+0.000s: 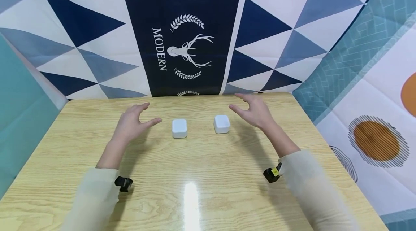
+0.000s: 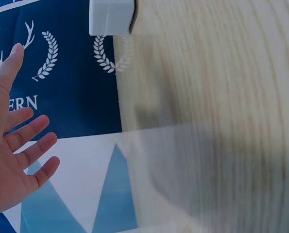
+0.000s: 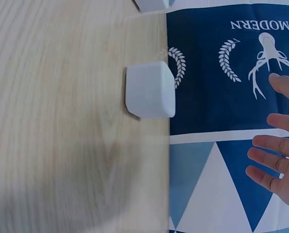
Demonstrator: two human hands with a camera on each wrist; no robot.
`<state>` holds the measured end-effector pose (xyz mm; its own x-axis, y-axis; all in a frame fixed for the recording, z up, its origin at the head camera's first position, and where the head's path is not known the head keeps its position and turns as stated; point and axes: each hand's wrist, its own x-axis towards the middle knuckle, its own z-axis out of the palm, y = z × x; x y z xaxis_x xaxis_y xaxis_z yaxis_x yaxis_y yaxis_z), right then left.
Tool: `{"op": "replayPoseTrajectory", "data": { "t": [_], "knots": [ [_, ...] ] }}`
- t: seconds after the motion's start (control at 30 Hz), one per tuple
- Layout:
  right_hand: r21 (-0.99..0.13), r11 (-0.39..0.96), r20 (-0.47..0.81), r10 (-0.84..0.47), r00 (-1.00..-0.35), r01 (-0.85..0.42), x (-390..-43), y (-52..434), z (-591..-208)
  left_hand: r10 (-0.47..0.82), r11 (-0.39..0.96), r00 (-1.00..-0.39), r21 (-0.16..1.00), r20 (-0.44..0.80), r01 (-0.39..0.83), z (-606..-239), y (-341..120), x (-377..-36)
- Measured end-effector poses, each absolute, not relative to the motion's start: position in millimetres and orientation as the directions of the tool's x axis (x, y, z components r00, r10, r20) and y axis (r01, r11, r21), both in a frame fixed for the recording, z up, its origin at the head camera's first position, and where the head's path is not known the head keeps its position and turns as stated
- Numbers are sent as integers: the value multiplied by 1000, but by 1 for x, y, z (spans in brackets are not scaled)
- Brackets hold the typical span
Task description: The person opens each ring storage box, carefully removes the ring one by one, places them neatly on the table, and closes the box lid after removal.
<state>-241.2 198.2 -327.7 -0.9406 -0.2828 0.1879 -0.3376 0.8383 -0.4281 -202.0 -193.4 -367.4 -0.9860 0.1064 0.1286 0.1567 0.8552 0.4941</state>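
Note:
Two small white rounded cubes stand side by side on the wooden table (image 1: 201, 173): the left cube (image 1: 179, 128) and the right cube (image 1: 221, 123). My left hand (image 1: 134, 122) hovers just left of the left cube with its fingers spread and holds nothing. My right hand (image 1: 251, 110) hovers just right of the right cube, fingers spread and empty too. In the left wrist view the open palm (image 2: 13, 150) shows, with a cube (image 2: 111, 17) at the top edge. The right wrist view has the right cube (image 3: 150, 90) in the middle and my fingers (image 3: 275, 155) at the right edge.
A patterned cloth backdrop (image 1: 188, 36) with a deer print hangs right behind the table's far edge. More cloth hangs at the right (image 1: 373, 90) and a teal panel at the left (image 1: 19, 115). Small black wrist cameras (image 1: 123, 183) (image 1: 271, 174) sit on both sleeves.

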Motion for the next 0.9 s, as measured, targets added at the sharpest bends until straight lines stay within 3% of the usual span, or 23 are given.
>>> {"op": "replayPoseTrajectory", "data": {
  "t": [0.9],
  "knots": [
    [-486,796,174,-317,-932,-361,-241,174,-354,129,821,-986,546,109,168,-390,-189,-196]
  ]
}}
